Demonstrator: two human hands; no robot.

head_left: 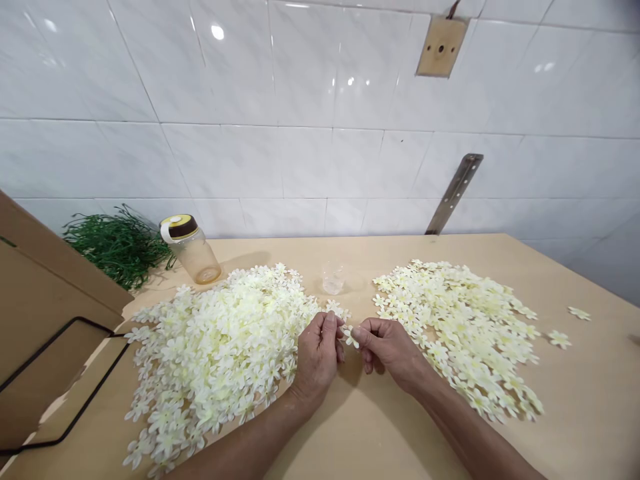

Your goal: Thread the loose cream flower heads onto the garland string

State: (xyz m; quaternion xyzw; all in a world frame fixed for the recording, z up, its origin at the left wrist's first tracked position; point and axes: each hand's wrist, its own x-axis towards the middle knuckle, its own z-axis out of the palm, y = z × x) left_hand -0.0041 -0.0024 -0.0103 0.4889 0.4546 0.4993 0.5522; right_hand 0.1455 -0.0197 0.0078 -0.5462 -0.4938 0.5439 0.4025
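Work is under way on a single pale flower, held just below the centre of the frame. The right hand pinches it between thumb and finger. The left hand is right beside it, narrow, its thumb pressed against curled fingers; whether something thin is caught in that pinch cannot be told. With both hands gathered at this one flower, its turn looks unfinished.

Around it, the flowers lie in two lots on the tabletop. At left of centre is a thick white heap, piled several layers high; at right of centre is a flatter, yellower spread, with a loose flower lying apart near its right edge. The split suggests one lot is handled and the other waiting, but which is which does not show, so the share done cannot be fixed. Either way, both lots are large, so I judge the work well begun and far from over.

Behind the hands, between the two lots, stands a small clear cup; its contents are hard to make out. The green stems at the left of the frame lie in a bunch, untouched by either hand.
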